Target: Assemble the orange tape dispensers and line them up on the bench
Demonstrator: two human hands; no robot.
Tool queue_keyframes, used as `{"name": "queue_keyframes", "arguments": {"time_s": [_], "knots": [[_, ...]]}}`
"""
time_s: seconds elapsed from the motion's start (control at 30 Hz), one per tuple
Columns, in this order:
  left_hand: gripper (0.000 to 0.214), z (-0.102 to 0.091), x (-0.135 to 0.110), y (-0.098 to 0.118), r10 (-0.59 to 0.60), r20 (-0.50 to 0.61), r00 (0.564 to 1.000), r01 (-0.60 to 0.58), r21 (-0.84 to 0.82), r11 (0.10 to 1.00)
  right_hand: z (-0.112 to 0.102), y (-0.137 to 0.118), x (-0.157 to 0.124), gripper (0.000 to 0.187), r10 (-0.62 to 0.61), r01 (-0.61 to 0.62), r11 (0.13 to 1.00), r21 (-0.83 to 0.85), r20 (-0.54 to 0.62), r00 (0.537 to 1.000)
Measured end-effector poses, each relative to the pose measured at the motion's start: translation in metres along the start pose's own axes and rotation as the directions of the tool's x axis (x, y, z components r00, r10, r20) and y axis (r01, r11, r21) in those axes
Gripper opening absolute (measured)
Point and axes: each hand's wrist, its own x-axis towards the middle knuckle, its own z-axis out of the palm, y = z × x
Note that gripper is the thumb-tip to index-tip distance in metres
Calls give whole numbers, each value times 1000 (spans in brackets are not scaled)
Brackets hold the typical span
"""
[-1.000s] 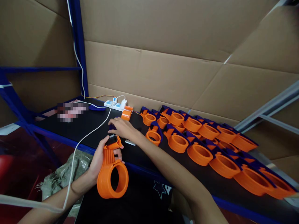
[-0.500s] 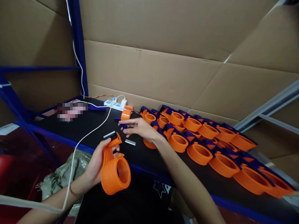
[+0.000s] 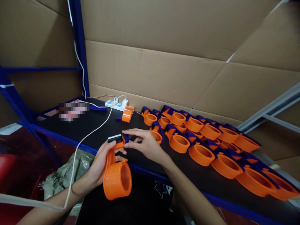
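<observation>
My left hand (image 3: 99, 164) grips an orange tape dispenser (image 3: 116, 175) by its handle, ring end down, over the table's front edge. A toothed metal blade (image 3: 115, 137) sits at the dispenser's top end. My right hand (image 3: 142, 143) pinches a small dark blue piece (image 3: 127, 139) right beside the dispenser's top. The fingers of that hand are curled around the piece, touching or almost touching the dispenser.
Several finished orange and blue dispensers (image 3: 201, 154) lie in rows on the black table (image 3: 93, 128) to the right. One orange dispenser (image 3: 127, 114) stands apart by a white power strip (image 3: 116, 104). A white cable (image 3: 93, 129) runs across the table. Cardboard walls stand behind.
My right hand picked up the small blue piece from the table and brought it back to the dispenser's top. My left hand tilted the dispenser slightly.
</observation>
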Motion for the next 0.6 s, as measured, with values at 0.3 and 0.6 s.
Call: {"name": "queue_keyframes", "arguments": {"time_s": [0.3, 0.6], "knots": [[37, -4, 4, 2, -89, -14, 996, 89, -23, 996, 0, 6, -7, 47, -153, 155, 975, -158, 24, 988], [40, 4, 2, 0, 32, -51, 998, -30, 49, 998, 17, 13, -11, 66, 213, -195, 954, 230, -57, 975]]}}
